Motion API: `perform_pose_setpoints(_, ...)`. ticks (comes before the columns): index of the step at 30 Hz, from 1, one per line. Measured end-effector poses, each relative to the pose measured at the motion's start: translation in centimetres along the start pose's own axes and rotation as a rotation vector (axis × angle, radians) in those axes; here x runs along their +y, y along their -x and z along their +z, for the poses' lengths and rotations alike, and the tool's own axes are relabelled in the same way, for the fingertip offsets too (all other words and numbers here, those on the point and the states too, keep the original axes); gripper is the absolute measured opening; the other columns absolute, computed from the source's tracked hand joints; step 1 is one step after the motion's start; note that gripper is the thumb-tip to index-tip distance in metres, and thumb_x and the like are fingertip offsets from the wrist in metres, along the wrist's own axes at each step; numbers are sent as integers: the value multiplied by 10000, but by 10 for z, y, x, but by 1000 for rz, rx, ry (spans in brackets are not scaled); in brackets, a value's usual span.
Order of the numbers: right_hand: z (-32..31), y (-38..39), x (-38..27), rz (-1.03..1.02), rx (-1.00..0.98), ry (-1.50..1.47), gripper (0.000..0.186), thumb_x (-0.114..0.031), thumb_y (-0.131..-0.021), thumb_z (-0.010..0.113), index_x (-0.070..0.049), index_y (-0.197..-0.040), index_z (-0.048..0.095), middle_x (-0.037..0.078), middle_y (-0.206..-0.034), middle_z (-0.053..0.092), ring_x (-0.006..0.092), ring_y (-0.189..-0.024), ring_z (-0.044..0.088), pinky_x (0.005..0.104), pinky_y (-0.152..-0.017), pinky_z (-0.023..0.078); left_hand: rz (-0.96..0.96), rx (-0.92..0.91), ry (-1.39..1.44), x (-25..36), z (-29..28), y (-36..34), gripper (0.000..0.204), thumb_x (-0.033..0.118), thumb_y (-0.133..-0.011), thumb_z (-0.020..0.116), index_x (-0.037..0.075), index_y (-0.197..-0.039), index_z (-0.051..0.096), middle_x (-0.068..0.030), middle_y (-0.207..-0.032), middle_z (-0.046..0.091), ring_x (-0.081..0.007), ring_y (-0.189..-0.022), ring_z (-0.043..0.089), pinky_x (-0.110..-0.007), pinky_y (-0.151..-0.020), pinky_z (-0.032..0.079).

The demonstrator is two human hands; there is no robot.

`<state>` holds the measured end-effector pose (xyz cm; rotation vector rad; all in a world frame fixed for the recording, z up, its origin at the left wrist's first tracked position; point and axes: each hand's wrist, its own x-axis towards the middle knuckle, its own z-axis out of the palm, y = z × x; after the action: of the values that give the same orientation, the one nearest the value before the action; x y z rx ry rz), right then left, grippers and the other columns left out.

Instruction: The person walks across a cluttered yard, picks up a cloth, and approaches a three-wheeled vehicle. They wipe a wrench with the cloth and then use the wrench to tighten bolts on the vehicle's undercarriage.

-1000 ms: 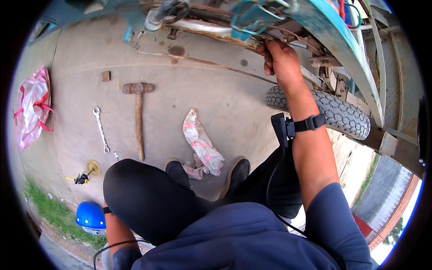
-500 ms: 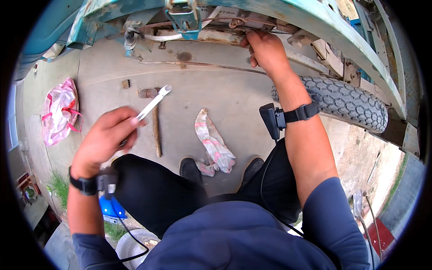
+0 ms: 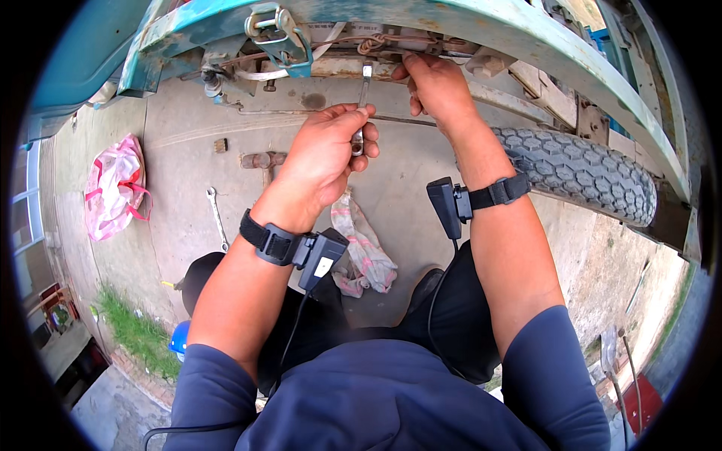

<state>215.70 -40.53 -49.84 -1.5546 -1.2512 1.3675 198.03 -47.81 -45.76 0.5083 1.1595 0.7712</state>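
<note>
My left hand (image 3: 320, 154) is closed round a shiny metal wrench (image 3: 365, 94), which points up toward a rusty, pale bar (image 3: 342, 69) under the light blue vehicle frame (image 3: 481, 26). Right of the wrench, my right hand (image 3: 442, 89) reaches up to the parts beneath the frame. Its thumb and fingers are pinched together at the bar's right end. What they grip is hidden. Twisted rusty wire (image 3: 372, 45) runs just above both hands.
A treaded tire (image 3: 587, 177) stands at the right. On the concrete floor lie a hammer (image 3: 263, 160), another wrench (image 3: 216, 218), a small brown block (image 3: 220, 145) and a stained rag (image 3: 368, 252). At the left sits a pink and white bag (image 3: 116, 188).
My left hand has carried the wrench rightward and up, close to the bar beside my right hand. The right hand has stayed nearly in place. The floor wrench now shows.
</note>
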Motion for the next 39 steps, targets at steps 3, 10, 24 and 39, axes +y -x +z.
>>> perform_pose_setpoints(3, -1, 2, 0, 28, 6, -73, 373, -335, -959, 529, -4, -855, 665, -5, -548, 475, 117, -409, 476, 276, -416, 359, 28, 52, 1, -1, 8, -5, 203, 179, -975, 545, 26, -1106, 570, -13, -796, 591, -117, -654, 561, -230, -520, 392)
perform_pose_setpoints(10, 0, 4, -3, 34, -4, -95, 367, -339, -953, 535, -8, -858, 663, -12, -557, 475, 114, -422, 479, 275, -425, 353, 63, 86, -7, 2, 23, -15, 189, 173, -968, 553, 22, -1081, 568, -32, -808, 602, -134, -662, 580, -251, -530, 405)
perform_pose_setpoints(24, -2, 0, -1, 25, 2, -47, 359, -317, -943, 525, -1, -830, 653, -1, -559, 493, 120, -410, 488, 276, -414, 363, 148, 130, 34, 0, 32, -35, 172, 169, -987, 522, 8, -1047, 537, -57, -811, 612, -155, -667, 610, -276, -539, 420)
perform_pose_setpoints(39, 6, -1, -14, -17, 66, 464, 406, -310, -900, 437, 3, -840, 687, 167, -669, 671, 279, -589, 686, 393, -693, 551, 138, 156, 8, -13, 21, -45, 214, 182, -991, 518, 33, -1137, 566, -38, -872, 618, -140, -741, 612, -261, -605, 436)
